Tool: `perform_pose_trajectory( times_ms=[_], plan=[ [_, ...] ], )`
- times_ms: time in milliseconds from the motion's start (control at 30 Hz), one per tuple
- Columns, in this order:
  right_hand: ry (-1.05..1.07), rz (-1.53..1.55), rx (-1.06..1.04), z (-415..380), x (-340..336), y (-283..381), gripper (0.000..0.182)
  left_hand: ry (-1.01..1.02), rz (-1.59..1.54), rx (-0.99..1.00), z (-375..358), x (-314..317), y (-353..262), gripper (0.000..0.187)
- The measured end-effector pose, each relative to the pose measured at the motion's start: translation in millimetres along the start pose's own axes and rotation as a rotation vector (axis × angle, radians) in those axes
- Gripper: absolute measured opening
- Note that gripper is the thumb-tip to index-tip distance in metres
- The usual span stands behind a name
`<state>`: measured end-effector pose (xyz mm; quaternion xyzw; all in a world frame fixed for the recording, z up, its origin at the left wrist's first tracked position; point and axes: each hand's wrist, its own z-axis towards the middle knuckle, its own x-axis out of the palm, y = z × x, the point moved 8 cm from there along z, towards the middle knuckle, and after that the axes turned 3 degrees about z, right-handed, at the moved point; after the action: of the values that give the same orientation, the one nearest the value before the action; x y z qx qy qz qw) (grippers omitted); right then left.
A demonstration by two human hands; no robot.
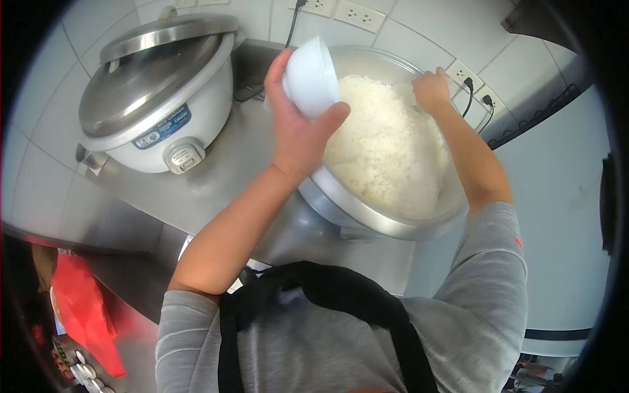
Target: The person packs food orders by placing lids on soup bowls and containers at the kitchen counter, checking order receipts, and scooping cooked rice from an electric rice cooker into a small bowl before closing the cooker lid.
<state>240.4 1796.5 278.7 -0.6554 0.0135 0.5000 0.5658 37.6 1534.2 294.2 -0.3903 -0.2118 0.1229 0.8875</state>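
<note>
My left hand [298, 128] is wrapped round a small white bowl [310, 77], tilted on its side above the near-left rim of a large metal pot [367, 213]. White cooked rice [386, 150] fills much of the pot. At the pot's far right side, my right hand [432, 90] is closed with its knuckles up, over the edge of the rice. Whatever its fingers hold is hidden from view.
A large rice cooker [157, 98] with a metal lid stands at left on the steel counter [223, 177]. Plugged cords hang from wall outlets [475, 85] behind the pot. A pale grey appliance [557, 216] stands at right; a red bag [85, 308] is lower left.
</note>
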Motion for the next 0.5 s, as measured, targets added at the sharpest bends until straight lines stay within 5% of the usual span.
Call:
perform_pose_trajectory(
  times_ms=[233,500],
  plan=[
    [-0.070,0.133,-0.277,-54.1,-48.5,56.5,0.011,0.027,-0.028,0.012,-0.1,-0.2,3.5,0.091],
    [-0.120,0.274,-0.349,-117.8,-124.8,93.1,0.011,0.062,-0.073,0.002,-1.5,3.2,2.6,0.093]
  ],
)
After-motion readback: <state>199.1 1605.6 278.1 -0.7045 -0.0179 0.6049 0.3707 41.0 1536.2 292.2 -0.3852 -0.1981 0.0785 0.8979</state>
